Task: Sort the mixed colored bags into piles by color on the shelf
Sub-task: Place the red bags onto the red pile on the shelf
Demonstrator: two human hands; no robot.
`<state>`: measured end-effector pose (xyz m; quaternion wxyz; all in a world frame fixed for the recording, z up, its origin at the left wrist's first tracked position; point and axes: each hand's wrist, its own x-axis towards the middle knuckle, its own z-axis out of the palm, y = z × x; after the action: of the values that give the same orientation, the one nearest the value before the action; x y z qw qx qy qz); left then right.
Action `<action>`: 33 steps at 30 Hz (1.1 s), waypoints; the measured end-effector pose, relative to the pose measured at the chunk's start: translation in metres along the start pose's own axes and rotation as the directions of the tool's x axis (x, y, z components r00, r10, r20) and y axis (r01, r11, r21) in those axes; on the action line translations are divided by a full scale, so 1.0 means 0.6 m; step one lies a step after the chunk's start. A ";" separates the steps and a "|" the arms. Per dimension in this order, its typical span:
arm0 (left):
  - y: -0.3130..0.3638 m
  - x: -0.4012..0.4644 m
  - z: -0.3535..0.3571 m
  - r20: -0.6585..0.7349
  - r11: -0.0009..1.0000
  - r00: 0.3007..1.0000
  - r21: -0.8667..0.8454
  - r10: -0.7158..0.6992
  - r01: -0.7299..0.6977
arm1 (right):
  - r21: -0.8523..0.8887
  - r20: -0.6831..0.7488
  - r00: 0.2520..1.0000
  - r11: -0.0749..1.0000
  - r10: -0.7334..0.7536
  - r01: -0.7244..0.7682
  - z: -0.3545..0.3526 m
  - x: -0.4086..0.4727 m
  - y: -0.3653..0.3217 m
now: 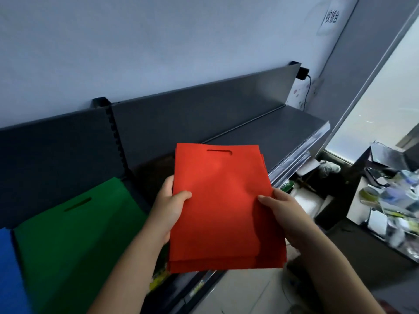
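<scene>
Red non-woven bags [223,207], several stacked flat with a die-cut handle slot at the far end, are held above the front edge of a dark grey metal shelf [267,130]. The left hand [171,209] grips the stack's left edge, thumb on top and fingers beneath; the right hand [283,214] pinches the right edge the same way. A white paper sign [331,18] on the far wall carries Chinese characters, too tilted to read with certainty. To the left, a green bag pile [74,241] lies on the shelf, touching a blue pile [10,275] at the frame's edge. The shelf's far right stretch is bare up to its clear price rail [310,146]. Right of it, blurred clutter [390,200] fills a counter.
</scene>
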<state>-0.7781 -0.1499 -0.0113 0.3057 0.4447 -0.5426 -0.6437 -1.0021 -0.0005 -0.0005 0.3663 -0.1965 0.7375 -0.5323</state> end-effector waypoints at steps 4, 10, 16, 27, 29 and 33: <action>0.014 0.084 0.050 0.017 1.000 1.000 0.027 0.005 -0.005 | -0.154 -0.139 0.990 0.988 -0.040 0.018 -0.021 0.082 -0.025; 0.023 0.172 0.110 0.027 0.996 0.999 0.089 -0.027 0.025 | -0.152 -0.139 0.988 0.987 -0.071 0.050 -0.052 0.186 -0.040; 0.033 0.254 0.168 0.028 0.974 0.994 0.207 -0.104 0.096 | -0.199 -0.019 0.994 0.975 -0.107 0.101 -0.082 0.348 -0.069; 0.018 0.375 0.312 -0.263 0.949 0.941 0.174 -0.214 0.264 | -0.481 0.330 0.931 0.821 -0.155 0.307 -0.124 0.665 -0.112; 0.014 0.386 0.337 -0.332 0.940 0.918 0.181 -0.218 0.289 | -0.566 0.386 0.910 0.740 -0.152 0.363 -0.124 0.697 -0.111; 0.015 0.398 0.383 -0.399 0.921 0.893 0.229 -0.207 0.315 | -0.598 0.450 0.880 0.681 -0.151 0.423 -0.115 0.734 -0.101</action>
<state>-1.0864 -0.2630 -0.0563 0.2435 0.6663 -0.4981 -0.4987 -1.3478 -0.2770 -0.0786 0.3086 -0.5272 0.7575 -0.2301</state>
